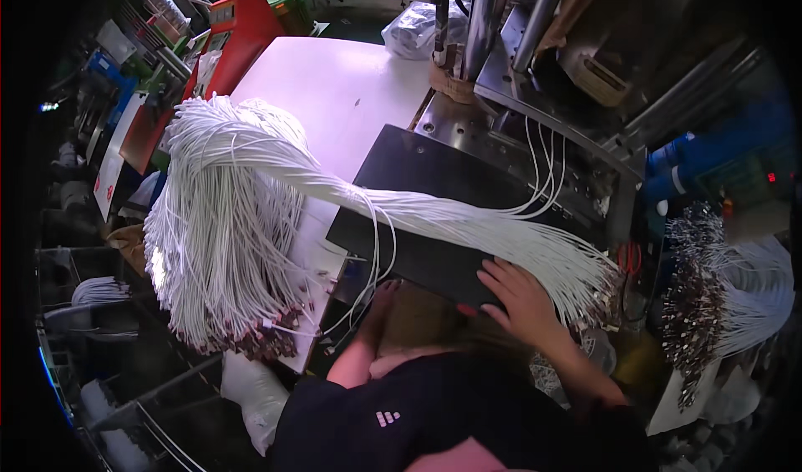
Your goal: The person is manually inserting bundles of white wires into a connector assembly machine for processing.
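Note:
A thick bundle of white cables lies across a black plate. On its left it joins a big heap of white cables hanging over the table's near edge. My right hand lies flat with its fingers stretched out, at the near edge of the black plate, right beside the bundle's brownish connector ends. In shadow below the plate is my left hand, close to a few loose looping cables. Its fingers are too dark to make out, and so is anything they may hold.
A metal press with thick columns stands at the far right, with several cables running into it. Behind the heap are the white tabletop and a red machine. More cables hang at the right. A white bag sits below left.

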Demonstrator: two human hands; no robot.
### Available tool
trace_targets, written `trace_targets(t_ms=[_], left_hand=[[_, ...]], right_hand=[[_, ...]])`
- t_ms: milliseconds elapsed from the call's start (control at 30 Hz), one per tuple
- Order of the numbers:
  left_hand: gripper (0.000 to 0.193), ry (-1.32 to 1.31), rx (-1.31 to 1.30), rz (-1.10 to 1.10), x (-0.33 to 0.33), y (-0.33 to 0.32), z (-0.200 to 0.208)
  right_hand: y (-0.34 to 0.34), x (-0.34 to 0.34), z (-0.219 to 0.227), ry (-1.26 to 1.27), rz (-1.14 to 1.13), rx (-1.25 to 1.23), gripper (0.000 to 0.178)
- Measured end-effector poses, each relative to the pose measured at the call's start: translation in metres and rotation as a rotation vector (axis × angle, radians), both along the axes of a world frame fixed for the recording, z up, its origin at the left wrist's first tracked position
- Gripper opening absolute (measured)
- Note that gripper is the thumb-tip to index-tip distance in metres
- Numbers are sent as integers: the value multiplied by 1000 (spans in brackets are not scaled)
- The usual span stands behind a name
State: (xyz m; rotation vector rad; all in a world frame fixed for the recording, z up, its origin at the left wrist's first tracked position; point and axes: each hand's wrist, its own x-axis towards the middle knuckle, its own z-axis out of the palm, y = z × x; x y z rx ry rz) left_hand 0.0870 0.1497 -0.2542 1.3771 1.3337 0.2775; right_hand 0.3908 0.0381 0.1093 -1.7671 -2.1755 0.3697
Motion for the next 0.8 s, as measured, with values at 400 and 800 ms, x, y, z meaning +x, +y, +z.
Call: trace_targets(t_ms=[400,800], left_hand=[[47,-607,93,12,27,-71,253],[68,-1410,34,423,34,12,332]], right_hand=[[16,-48,8,176,7,206,52],[188,-137,-9,149,278,549,29]])
